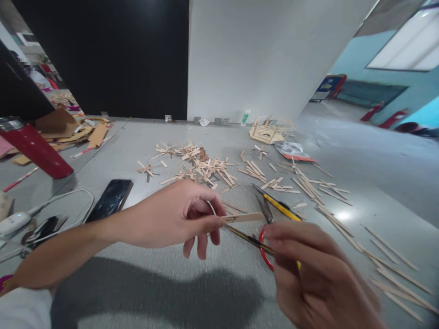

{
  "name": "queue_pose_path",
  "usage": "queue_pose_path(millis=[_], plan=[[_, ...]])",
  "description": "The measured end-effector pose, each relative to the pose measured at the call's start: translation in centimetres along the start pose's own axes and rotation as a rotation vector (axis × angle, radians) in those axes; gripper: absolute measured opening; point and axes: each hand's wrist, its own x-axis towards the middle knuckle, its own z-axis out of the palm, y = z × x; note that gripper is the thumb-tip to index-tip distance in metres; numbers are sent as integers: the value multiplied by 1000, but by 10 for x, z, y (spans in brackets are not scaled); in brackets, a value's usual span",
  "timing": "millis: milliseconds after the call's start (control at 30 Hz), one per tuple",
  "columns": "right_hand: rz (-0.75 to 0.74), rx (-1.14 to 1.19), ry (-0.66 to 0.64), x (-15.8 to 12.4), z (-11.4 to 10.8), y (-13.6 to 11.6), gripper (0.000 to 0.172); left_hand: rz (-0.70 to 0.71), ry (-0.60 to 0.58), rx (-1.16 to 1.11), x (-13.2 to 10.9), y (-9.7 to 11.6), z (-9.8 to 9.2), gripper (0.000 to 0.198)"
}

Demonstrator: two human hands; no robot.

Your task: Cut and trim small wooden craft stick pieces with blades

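Observation:
My left hand (178, 214) reaches in from the left, thumb and forefinger pinching a flat wooden craft stick (243, 218) with dark marks on it. My right hand (318, 269) is close to the stick's free end, its fingers curled together; what they grip, if anything, is hidden. A thin dark-and-gold rod (245, 235) passes below the stick and runs behind the right fingers; I cannot tell whether it is held. Scissors (265, 208) with a red handle lie behind that hand, beside a yellow-and-black pen-like tool (279, 205).
Craft-stick pieces (206, 167) are heaped at centre; longer strips (338, 221) spread rightward. A small wooden frame model (267, 132) and a plastic packet (294, 151) sit behind. At left are a phone (110, 198), a red bottle (37, 148), a white cable (65, 195) and cardboard scraps (58, 125).

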Motion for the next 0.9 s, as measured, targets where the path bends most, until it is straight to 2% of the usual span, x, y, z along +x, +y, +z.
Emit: queue_pose_path(millis=[67,133,233,367,433,467,500,567,667,767,900], plan=[[30,173,181,41,-5,-4,34,4,12,11,0,0,0,18],[34,154,296,62,-2,-3,32,8,32,48,1,-1,-1,19],[84,31,399,69,11,11,26,7,77,132,2,-1,-4,21],[276,-85,401,74,24,50,23,-11,126,220,3,-2,-9,25],[351,-136,277,79,26,73,25,-25,128,258,5,-3,-12,25],[384,-165,177,81,27,84,26,-28,120,273,6,-4,-12,25],[434,-227,8,81,29,96,27,-31,104,282,8,-6,-13,24],[487,-269,-231,78,36,118,24,-47,53,292,14,-12,-15,21],[516,-267,-470,67,52,143,15,-105,-42,285,29,-27,-15,16],[528,-264,-605,56,63,155,10,-177,-138,253,46,-49,-12,12],[570,-276,-656,57,57,156,11,-275,-234,265,61,-79,-3,11]])
